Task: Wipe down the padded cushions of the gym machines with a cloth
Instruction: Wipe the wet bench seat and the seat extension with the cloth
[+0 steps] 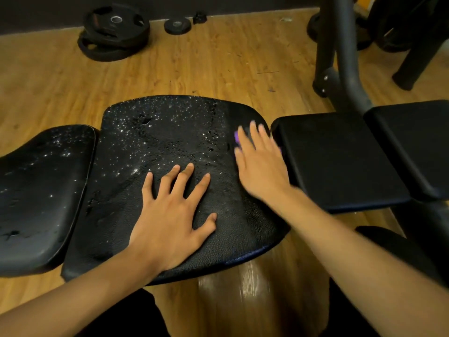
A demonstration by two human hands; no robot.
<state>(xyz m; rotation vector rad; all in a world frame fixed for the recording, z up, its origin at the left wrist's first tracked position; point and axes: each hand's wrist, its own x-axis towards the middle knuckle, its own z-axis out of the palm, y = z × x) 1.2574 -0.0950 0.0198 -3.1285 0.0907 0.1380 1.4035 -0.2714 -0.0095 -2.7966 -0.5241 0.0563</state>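
here, wet cushion [165, 142], wooden floor [206, 69].

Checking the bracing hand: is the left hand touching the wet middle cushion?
Touching. The head view shows the left hand lying flat, fingers spread, on the middle cushion.

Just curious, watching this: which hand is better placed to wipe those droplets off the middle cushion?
Right. The right hand presses the purple cloth onto the middle cushion beside the droplets; the left hand lies flat and bare, holding no cloth.
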